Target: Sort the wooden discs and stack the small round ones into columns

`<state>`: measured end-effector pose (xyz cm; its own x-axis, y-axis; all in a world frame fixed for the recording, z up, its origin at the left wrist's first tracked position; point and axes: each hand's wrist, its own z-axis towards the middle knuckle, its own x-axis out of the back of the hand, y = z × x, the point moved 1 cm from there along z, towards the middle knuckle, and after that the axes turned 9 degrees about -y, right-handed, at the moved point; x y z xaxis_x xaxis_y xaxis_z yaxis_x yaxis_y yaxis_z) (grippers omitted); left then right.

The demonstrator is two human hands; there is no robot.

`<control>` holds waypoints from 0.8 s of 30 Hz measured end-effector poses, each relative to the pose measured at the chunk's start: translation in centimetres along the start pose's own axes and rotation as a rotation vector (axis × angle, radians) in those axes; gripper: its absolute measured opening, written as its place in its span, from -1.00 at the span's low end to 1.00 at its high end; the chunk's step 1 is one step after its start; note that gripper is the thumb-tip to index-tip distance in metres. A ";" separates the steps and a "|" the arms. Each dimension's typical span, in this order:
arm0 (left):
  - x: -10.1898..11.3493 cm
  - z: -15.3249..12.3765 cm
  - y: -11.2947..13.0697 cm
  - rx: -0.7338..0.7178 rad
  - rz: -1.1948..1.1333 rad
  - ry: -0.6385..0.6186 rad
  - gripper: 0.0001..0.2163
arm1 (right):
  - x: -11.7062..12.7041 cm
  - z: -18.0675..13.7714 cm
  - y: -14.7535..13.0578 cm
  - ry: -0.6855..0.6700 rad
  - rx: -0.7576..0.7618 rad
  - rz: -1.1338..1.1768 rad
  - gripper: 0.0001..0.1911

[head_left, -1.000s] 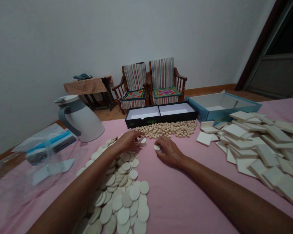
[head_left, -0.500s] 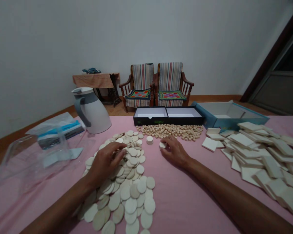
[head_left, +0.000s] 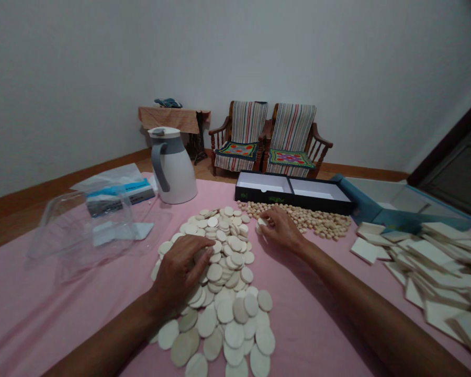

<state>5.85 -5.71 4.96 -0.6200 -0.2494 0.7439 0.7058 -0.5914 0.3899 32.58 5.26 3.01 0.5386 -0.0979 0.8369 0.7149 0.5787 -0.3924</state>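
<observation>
My left hand (head_left: 182,263) rests over the heap of pale round wooden discs (head_left: 223,272), its fingers loosely bent and the thumb apart from the index finger. No disc shows in its grasp, though the palm side is hidden. To the right of the heap, my right hand (head_left: 281,229) pinches a wooden disc (head_left: 262,222) between thumb and fingers. That disc is at the small stack on the pink cloth, which the fingers partly cover. Just behind this hand lie many small wooden beads or cubes (head_left: 325,222), too small to tell which.
Behind the small pieces stands a black two-compartment box (head_left: 255,195). A blue box (head_left: 367,201) and a heap of square wooden tiles (head_left: 432,262) are at right. On the left are a white jug (head_left: 178,175), a tissue pack (head_left: 120,196) and a clear plastic tray (head_left: 55,225).
My right hand has brought its disc leftward to the small stack, which stood apart from it before. My left hand stays at the disc heap. The view has turned left and tilted.
</observation>
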 end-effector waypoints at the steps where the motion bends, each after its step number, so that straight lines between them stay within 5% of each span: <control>1: 0.0 0.0 0.1 -0.006 -0.004 -0.006 -0.86 | 0.0 0.0 0.0 -0.006 -0.007 0.003 -0.87; 10: 0.0 0.1 0.1 -0.027 -0.039 0.001 -0.89 | -0.4 0.1 -3.7 -0.015 0.120 0.012 -0.83; 15: 0.1 0.0 0.1 -0.037 -0.046 -0.001 -0.90 | -2.2 0.5 -5.8 -0.109 0.010 -0.184 -0.94; 21: 0.1 0.0 -0.1 -0.036 -0.038 0.014 -0.90 | 0.1 -1.9 -5.7 -0.040 -0.001 -0.349 -0.87; 24: -0.1 -0.1 -0.2 -0.039 -0.034 0.008 -0.90 | 1.1 -4.4 -5.8 -0.120 -0.002 -0.423 -0.86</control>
<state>5.77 -5.62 4.80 -0.6464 -0.2349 0.7259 0.6705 -0.6290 0.3935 31.02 -1.76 4.48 0.1425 -0.2314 0.9624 0.8626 0.5058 -0.0061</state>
